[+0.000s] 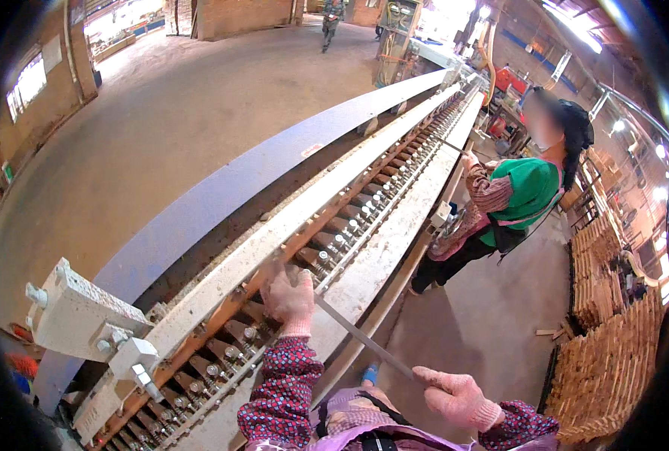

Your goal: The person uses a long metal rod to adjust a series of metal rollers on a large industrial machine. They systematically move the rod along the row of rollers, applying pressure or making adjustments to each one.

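Presently, we find the metal bar lying aslant to the right of the white rail, our landmark for this report. It crosses above the pale ledge that runs alongside that rail. The right hand, in a pink knitted glove and well to the right of the rail, is clenched around the bar's outer end. The left hand, gloved likewise, is at the rail's right side, above the row of bolts, with its fingers curled. The bar's inner end disappears beside it; we cannot tell whether that hand grasps the bar, a bolt or neither.

We note the following risks. Should the inner end be poorly seated or loosely held, a pull by the right hand could make the bar slip, and we judge that the left knuckles could then strike the bolts beside the rail. The knitted gloves could snag on the bolts, and the patterned left sleeve, close to the same row, could catch likewise. A sudden release could also swing the outer end back toward the wearer's body. The co-worker, farther along the rail's right side, appears beyond the bar's reach.
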Available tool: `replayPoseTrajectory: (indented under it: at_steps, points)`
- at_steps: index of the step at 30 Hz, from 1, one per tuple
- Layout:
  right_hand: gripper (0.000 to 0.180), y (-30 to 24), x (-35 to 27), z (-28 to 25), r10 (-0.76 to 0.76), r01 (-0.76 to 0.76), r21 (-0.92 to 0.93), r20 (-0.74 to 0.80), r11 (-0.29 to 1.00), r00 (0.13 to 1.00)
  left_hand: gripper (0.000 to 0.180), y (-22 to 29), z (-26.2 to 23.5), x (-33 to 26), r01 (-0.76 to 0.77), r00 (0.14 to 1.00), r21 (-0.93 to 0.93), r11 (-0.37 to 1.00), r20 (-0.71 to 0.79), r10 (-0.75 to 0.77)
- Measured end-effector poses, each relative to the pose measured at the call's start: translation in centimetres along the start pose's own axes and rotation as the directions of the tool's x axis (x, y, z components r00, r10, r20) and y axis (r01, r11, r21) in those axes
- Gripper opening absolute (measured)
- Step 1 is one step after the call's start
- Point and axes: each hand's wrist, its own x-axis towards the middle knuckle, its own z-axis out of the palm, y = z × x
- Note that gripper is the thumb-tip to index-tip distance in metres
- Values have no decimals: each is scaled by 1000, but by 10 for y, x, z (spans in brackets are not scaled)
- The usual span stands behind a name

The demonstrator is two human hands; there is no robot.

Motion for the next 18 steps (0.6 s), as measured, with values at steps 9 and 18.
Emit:
replayPoseTrajectory:
  at_steps: [9, 18]
  points:
    - [41, -20, 10, 14, -3, 4, 121, -6, 993, 1000, 55, -44, 37, 27, -48, 998, -282, 958, -50, 35]
    - [41, 26, 5, 15, -249, 242, -69, -127, 968, 960, 56, -52, 32, 6, -79, 995, 252, 965, -42, 92]
